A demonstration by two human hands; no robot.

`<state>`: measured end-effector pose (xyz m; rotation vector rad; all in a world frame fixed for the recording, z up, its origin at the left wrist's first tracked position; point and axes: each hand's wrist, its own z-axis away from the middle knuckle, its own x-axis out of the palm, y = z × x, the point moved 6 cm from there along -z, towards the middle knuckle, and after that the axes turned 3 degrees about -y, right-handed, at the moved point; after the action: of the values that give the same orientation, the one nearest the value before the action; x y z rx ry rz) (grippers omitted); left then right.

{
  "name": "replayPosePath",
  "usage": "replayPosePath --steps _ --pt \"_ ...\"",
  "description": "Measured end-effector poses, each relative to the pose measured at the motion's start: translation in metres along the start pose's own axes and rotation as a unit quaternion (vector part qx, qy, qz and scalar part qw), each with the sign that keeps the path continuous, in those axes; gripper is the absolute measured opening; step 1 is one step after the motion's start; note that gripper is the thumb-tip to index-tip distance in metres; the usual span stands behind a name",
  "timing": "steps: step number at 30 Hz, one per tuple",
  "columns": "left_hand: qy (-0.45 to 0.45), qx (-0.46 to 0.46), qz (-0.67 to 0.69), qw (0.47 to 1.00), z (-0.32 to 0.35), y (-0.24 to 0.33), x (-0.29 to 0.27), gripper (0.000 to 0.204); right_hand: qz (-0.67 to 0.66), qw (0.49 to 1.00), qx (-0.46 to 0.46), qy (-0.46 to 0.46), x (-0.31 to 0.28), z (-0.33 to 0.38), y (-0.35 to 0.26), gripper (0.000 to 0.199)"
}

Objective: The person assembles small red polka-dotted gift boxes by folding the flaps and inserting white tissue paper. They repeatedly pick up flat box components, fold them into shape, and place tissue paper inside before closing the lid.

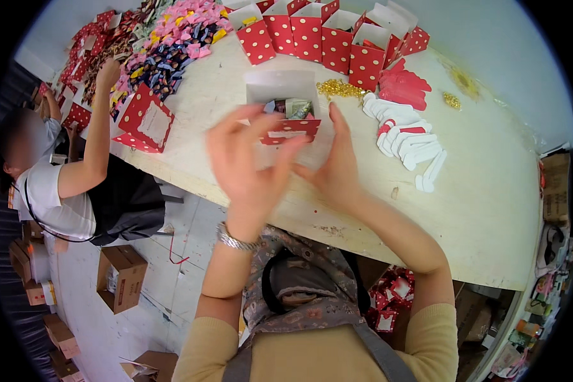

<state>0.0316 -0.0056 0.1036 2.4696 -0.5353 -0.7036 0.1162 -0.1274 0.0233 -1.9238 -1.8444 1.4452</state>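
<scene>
A red box with pale dots stands on the table before me. Its white flap is raised, and wrapped sweets lie inside. My left hand is over the box's left front side, slightly smeared by motion, its fingers spread. To the right of the box, my right hand has its thumb and fingers apart. Neither hand shows anything in its grip. Whether the left fingers touch the box I cannot tell. Small gold ties lie just beyond the right fingertips.
Several filled dotted boxes line the back. White paper tags and red pieces lie to the right. Piles of wrapped sweets cover the far left. A co-worker reaches there beside another dotted box. Cardboard cartons stand on the floor.
</scene>
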Motion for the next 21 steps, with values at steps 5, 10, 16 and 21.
replayPosePath --steps 5,10,16,21 --pt "-0.083 -0.116 0.354 0.924 -0.009 -0.118 0.033 0.09 -0.136 0.989 -0.059 -0.025 0.003 -0.041 0.032 0.082" --pt "-0.078 -0.169 0.434 0.881 0.023 -0.105 0.05 0.087 -0.341 0.918 0.146 -0.143 0.014 -0.034 0.037 0.06" --pt "-0.083 -0.24 0.416 0.873 0.046 -0.085 0.044 0.047 -0.302 0.953 -0.01 -0.006 -0.004 -0.016 0.03 0.051" --pt "-0.015 -0.215 0.375 0.902 0.057 -0.074 0.043 0.034 -0.303 0.951 0.04 0.055 -0.005 -0.008 0.026 0.031"
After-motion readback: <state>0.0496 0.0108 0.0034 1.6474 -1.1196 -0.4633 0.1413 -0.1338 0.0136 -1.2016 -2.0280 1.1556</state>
